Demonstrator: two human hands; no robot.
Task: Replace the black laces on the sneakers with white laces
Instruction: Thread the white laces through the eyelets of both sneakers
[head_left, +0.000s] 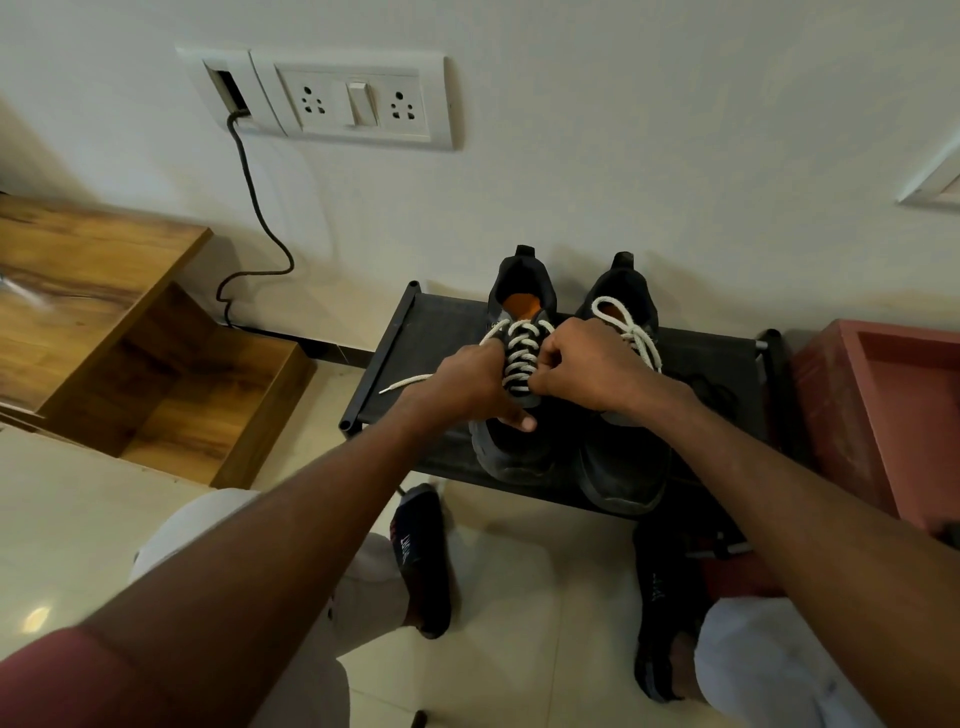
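Note:
Two black sneakers stand side by side on a low black rack (415, 332), toes toward me. The left sneaker (514, 447) carries a white lace (519, 353) threaded in crossings up its front; one loose end (410, 383) trails left over the rack. My left hand (467, 387) grips the left side of that lacing, thumb pointing down over the toe. My right hand (592, 369) pinches the lace at the lower crossings. The right sneaker (623, 467) holds a loose white lace (631, 332) near its opening. A dark lace (711, 387) lies on the rack behind my right wrist.
A wall with a socket plate (353, 101) and a black cable (254, 208) rises behind the rack. A wooden shelf unit (130, 332) stands at left, a red crate (883, 415) at right. My feet in dark socks (423, 561) rest on the tiled floor.

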